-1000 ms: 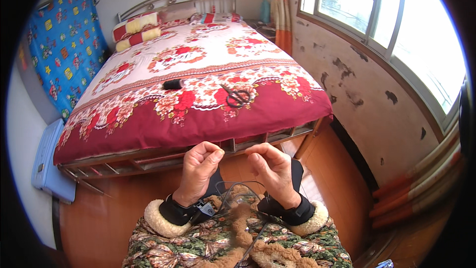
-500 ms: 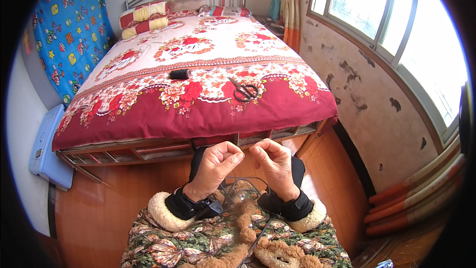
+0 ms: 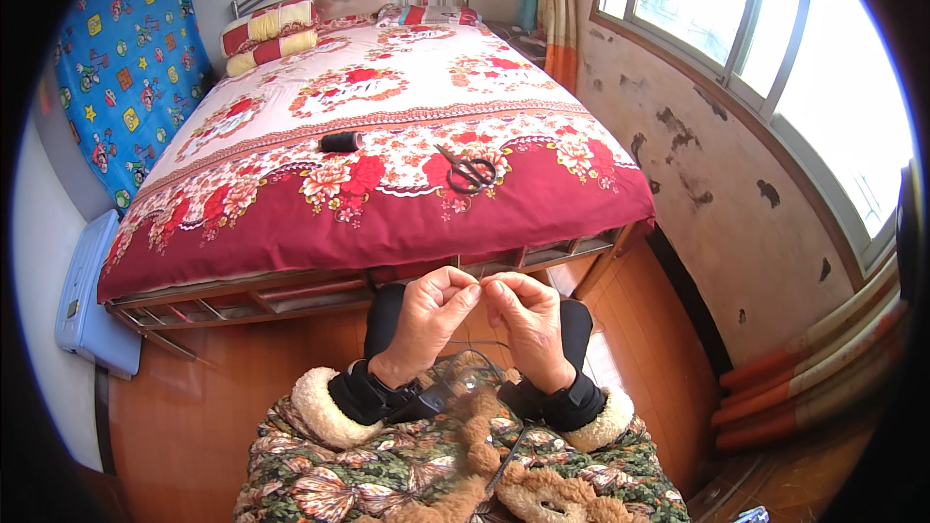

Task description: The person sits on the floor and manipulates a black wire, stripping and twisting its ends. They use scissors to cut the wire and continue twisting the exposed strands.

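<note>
In front of the bed's foot, my left hand point(image 3: 432, 318) and my right hand point(image 3: 529, 322) are raised with their fingertips touching. Each has thumb and forefinger pressed in a pinch. Something very thin may stick up between the fingertips, too fine to name. Beyond them on the bed lies a spool of black thread point(image 3: 340, 142), on its side. To its right rests a pair of scissors point(image 3: 471, 174) with dark handles, blades pointing up and left.
The bed point(image 3: 291, 242) has a red and white flowered cover and a metal frame. A light blue storage box point(image 3: 92, 300) stands at left by the wall. Orange striped curtain cloth point(image 3: 804, 378) hangs at right under the window. Fluffy brown trim and a cable point(image 3: 506, 465) lie over my lap.
My hands have come together, so the gap between their fingertips has closed. The bed, spool and scissors appear slightly farther left and up, as the view has shifted.
</note>
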